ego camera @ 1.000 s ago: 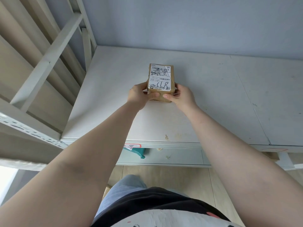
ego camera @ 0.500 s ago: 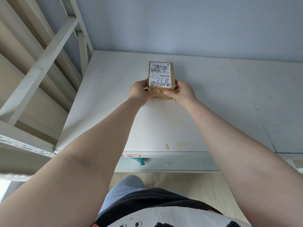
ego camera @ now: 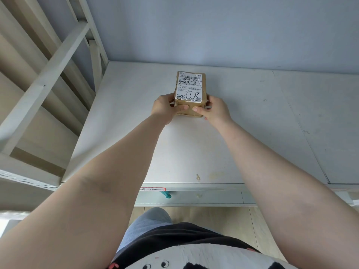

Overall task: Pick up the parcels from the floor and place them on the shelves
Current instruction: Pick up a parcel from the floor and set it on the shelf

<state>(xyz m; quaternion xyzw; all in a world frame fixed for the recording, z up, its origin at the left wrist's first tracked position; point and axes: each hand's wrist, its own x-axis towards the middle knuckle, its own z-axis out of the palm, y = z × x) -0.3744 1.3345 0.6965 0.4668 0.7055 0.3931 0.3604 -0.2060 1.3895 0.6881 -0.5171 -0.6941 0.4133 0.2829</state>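
Evidently placing: both hands, left (ego camera: 164, 108) and right (ego camera: 214, 111), gripped the parcel (ego camera: 190, 94) on the shelf (ego camera: 252, 133). Next, probably, fingers let go and withdrew.

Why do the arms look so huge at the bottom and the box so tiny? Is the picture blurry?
In the head view, the wide-angle lens stretches what is near, so the forearms swell while the parcel looks small; its label is sharp between the left hand and right hand; the light is soft, and the shelf shows no glare.
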